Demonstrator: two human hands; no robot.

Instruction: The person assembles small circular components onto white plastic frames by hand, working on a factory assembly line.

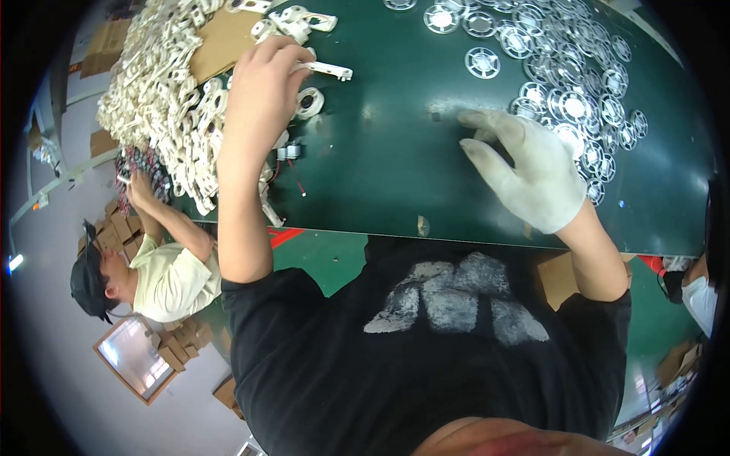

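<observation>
My bare left hand (262, 87) is closed around one end of a white plastic part (328, 71), whose narrow arm sticks out to the right. Just below that hand lies another white part with a round ring (309, 102). A small white-and-grey motor-like piece (289, 152) with a red wire rests nearer to me. In a white glove, my right hand (525, 163) hovers over the green table (380, 159), thumb and fingers apart with nothing visible between them. Right beside it spread many clear wheel-shaped discs (574, 106).
A large heap of white plastic parts (163, 91) covers the table's left side, with a cardboard sheet (220, 45) among it. Farther left, a co-worker in a cap (171, 281) reaches toward a pile of dark and red small pieces (141, 171). Another person (696, 292) is at the right edge.
</observation>
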